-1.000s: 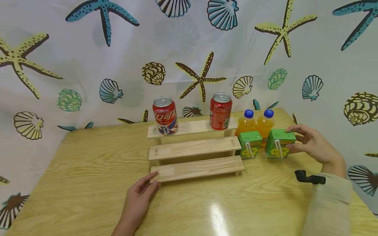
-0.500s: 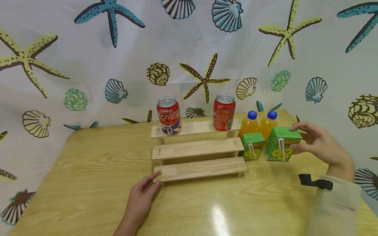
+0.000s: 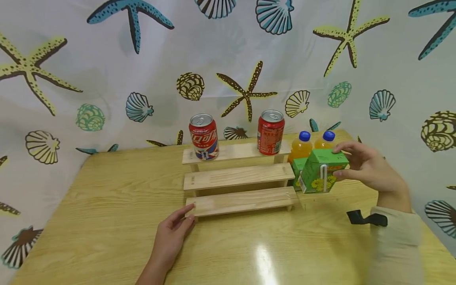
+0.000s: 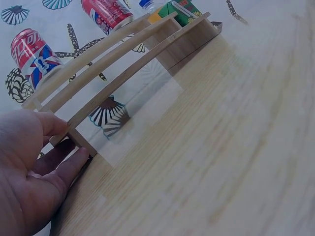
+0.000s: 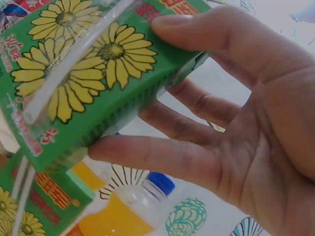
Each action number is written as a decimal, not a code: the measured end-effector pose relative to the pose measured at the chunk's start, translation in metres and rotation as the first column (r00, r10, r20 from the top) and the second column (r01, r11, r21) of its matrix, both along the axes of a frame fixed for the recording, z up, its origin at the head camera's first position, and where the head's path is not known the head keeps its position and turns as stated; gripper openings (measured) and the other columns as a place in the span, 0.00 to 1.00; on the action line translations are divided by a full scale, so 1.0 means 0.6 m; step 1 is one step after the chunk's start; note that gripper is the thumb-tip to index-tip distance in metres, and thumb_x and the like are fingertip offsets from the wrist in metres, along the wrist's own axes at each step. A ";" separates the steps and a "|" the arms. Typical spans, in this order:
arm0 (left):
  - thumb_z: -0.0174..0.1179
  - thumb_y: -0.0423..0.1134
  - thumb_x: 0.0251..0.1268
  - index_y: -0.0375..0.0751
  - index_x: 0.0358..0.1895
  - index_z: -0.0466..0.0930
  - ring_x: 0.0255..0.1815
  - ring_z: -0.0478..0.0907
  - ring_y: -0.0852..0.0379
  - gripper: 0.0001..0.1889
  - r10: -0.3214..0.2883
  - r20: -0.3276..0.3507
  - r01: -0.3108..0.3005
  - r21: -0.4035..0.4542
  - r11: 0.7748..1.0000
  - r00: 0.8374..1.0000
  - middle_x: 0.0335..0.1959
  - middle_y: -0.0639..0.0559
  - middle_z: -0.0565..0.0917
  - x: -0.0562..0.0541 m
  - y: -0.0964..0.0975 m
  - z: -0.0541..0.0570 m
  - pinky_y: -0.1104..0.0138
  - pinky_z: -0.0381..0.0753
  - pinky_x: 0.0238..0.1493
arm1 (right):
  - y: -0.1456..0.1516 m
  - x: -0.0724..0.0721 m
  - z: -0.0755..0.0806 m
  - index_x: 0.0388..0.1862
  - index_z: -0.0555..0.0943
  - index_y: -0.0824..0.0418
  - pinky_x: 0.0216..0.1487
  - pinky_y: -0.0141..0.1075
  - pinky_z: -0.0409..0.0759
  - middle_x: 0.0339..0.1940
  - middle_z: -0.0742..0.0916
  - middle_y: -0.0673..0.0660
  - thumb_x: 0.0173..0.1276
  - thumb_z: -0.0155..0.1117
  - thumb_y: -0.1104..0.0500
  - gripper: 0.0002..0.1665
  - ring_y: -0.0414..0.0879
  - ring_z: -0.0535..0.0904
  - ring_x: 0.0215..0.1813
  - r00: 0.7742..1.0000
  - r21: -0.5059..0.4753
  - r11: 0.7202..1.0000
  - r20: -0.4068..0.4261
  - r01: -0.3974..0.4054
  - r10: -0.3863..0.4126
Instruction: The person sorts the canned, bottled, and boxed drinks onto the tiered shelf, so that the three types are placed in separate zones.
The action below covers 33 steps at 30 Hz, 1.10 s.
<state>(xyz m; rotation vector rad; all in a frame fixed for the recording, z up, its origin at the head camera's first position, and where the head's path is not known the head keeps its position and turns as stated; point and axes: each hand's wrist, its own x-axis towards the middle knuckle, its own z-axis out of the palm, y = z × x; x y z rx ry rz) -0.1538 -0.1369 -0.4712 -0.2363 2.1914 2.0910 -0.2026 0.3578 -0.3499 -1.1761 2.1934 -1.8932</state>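
Note:
My right hand (image 3: 367,168) grips a green juice box (image 3: 322,172) with yellow flowers and a white straw, held between thumb and fingers. The right wrist view shows the thumb on the front and the fingers along the far side of the carton. In the head view it is raised, tilted, and overlaps a second green juice box (image 3: 297,178) beside the rack. My left hand (image 3: 171,233) holds the left front end of a three-step wooden rack (image 3: 238,178), the index finger over the lowest step and the thumb by its leg (image 4: 81,142).
Two red cola cans, the left can (image 3: 204,136) and the right can (image 3: 270,132), stand on the top step. Behind the boxes are two orange drink bottles with blue caps, one bottle (image 3: 301,147) nearer the rack. A patterned cloth (image 3: 160,59) hangs behind the wooden table (image 3: 117,198).
The right hand has lifted the juice box off the table and moved it left, in front of the other box. The left hand stays at the rack's end.

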 end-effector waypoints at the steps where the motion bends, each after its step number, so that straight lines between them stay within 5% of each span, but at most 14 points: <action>1: 0.57 0.32 0.74 0.40 0.66 0.76 0.52 0.83 0.63 0.20 0.002 -0.002 -0.002 0.001 1.000 1.000 0.68 0.50 0.73 0.000 -0.001 0.000 0.74 0.83 0.57 | -0.005 -0.002 0.001 0.60 0.72 0.66 0.44 0.32 0.89 0.59 0.77 0.53 0.57 0.59 0.88 0.34 0.43 0.82 0.55 1.000 0.004 1.000 -0.006 -0.003 0.003; 16: 0.56 0.31 0.74 0.38 0.66 0.75 0.51 0.83 0.64 0.19 0.000 -0.013 0.000 0.024 1.000 1.000 0.69 0.48 0.71 0.001 -0.003 0.002 0.74 0.82 0.58 | -0.114 -0.030 -0.004 0.57 0.71 0.65 0.38 0.36 0.90 0.55 0.79 0.55 0.59 0.63 0.84 0.30 0.43 0.83 0.53 0.994 0.054 0.993 0.015 -0.106 0.105; 25: 0.56 0.32 0.75 0.41 0.67 0.76 0.52 0.83 0.66 0.20 -0.008 0.017 0.008 0.034 0.999 1.000 0.70 0.50 0.70 0.000 -0.006 0.001 0.74 0.82 0.58 | -0.172 -0.040 0.005 0.58 0.73 0.64 0.40 0.44 0.91 0.57 0.80 0.53 0.61 0.69 0.76 0.28 0.46 0.82 0.51 0.998 0.190 0.980 0.037 -0.062 0.056; 33: 0.57 0.32 0.74 0.42 0.66 0.76 0.52 0.83 0.64 0.19 -0.006 0.019 0.006 0.030 1.000 1.000 0.68 0.48 0.72 -0.001 -0.005 0.000 0.73 0.83 0.57 | -0.198 -0.045 0.005 0.58 0.72 0.65 0.35 0.45 0.91 0.57 0.78 0.53 0.62 0.69 0.75 0.27 0.46 0.82 0.51 1.000 0.162 0.987 0.010 -0.023 0.021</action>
